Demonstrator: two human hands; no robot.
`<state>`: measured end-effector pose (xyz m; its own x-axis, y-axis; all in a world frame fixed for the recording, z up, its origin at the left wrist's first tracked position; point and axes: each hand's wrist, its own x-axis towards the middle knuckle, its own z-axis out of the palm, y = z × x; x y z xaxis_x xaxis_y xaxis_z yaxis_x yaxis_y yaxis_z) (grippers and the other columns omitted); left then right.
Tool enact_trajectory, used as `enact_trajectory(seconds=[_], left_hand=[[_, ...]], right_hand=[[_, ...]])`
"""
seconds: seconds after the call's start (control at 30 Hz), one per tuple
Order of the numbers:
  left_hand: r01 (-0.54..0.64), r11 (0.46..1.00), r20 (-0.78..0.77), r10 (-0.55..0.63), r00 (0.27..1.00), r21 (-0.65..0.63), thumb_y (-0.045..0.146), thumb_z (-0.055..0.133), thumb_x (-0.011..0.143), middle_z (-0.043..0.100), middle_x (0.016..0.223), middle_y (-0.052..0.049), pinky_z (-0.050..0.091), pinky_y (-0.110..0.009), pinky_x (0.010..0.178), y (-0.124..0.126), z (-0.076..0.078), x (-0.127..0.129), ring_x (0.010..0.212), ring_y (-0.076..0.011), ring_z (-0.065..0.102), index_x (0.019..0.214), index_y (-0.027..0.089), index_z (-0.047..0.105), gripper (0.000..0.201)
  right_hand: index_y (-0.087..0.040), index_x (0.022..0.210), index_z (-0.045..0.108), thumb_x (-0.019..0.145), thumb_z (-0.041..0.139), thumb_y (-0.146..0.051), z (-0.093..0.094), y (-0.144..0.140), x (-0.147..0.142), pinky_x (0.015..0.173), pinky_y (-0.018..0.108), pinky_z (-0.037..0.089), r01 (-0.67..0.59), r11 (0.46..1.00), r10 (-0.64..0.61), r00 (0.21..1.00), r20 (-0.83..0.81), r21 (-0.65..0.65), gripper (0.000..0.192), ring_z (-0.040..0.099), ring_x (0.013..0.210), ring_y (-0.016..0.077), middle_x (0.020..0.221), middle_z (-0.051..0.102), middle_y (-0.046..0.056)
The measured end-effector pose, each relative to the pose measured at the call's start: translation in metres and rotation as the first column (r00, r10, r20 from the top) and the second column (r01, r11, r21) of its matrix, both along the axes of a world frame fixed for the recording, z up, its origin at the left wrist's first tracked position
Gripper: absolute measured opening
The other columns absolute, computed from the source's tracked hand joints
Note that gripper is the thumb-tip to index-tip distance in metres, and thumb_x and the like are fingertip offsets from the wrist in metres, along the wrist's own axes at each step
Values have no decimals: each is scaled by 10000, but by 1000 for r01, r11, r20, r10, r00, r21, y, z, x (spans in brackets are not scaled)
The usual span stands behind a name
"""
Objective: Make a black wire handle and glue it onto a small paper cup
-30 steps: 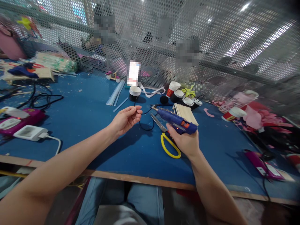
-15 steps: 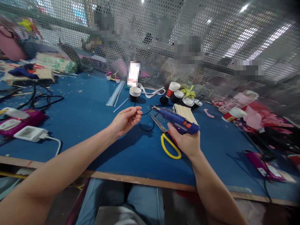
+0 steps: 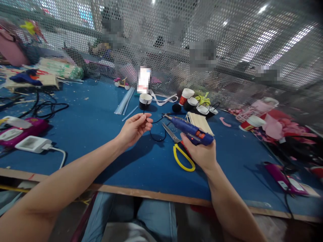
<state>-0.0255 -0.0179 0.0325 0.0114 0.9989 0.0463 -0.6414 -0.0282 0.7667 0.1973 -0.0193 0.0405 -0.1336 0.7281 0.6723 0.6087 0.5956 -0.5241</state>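
Head camera is looking down at my two bare arms reaching over the blue table (image 3: 83,127). My right hand (image 3: 202,153) is clenching a blue glue gun (image 3: 190,129) in its fist, and the gun's metal nozzle is pointing up and to the left, toward my other hand. My left hand (image 3: 133,129) is pinching a thin black cord (image 3: 157,129) between thumb and fingertips; the cord is looping down onto the table between my hands. Yellow-handled scissors (image 3: 180,151) are lying on the table just beside my right hand, blades pointing away from me. Behind the gun a stack of wooden sticks (image 3: 199,121) is resting near a cluster of paper cups (image 3: 193,101), and another black-and-white cup (image 3: 145,100) is standing beyond my left hand. A white power adapter (image 3: 31,143) is sitting well apart at the left edge.
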Motion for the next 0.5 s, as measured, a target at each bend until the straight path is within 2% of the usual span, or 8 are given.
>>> enact_trajectory(seconds=[0.1, 0.23, 0.37, 0.5], left_hand=[[10, 1000, -1, -10, 1000, -6, 146, 511, 826, 627, 698, -34, 489, -178, 571, 0, -1, 0, 573, -67, 592, 873, 85, 599, 117], [25, 999, 14, -25, 1000, -24, 139, 505, 830, 627, 697, -32, 490, -167, 559, 0, 0, 0, 569, -64, 593, 875, 89, 598, 115], [56, 997, 53, -53, 997, -54, 120, 485, 838, 625, 699, -30, 498, -150, 548, 0, 0, 0, 565, -55, 589, 871, 91, 600, 124], [109, 990, 114, -99, 989, -89, 98, 450, 849, 621, 692, -30, 512, -138, 540, 2, -2, -1, 553, -48, 588, 873, 82, 603, 155]], right_hand=[[-186, 701, 583, 700, 662, -327, -2, 0, -1, 555, 274, 501, -5, 1000, 5, 1000, -5, 19, 162, 590, 538, 151, 617, 613, 5], [-190, 699, 583, 723, 635, -319, 0, -1, -2, 570, 281, 505, -60, 998, 60, 998, 26, -23, 142, 587, 539, 151, 606, 600, 2], [-184, 696, 592, 710, 648, -318, 5, -3, -3, 538, 282, 504, -19, 999, 19, 1000, -13, -38, 146, 593, 522, 153, 598, 615, 7], [-173, 655, 601, 701, 656, -313, 8, -6, -4, 518, 282, 506, -10, 984, -2, 998, -69, -175, 157, 583, 469, 144, 562, 624, 14]])
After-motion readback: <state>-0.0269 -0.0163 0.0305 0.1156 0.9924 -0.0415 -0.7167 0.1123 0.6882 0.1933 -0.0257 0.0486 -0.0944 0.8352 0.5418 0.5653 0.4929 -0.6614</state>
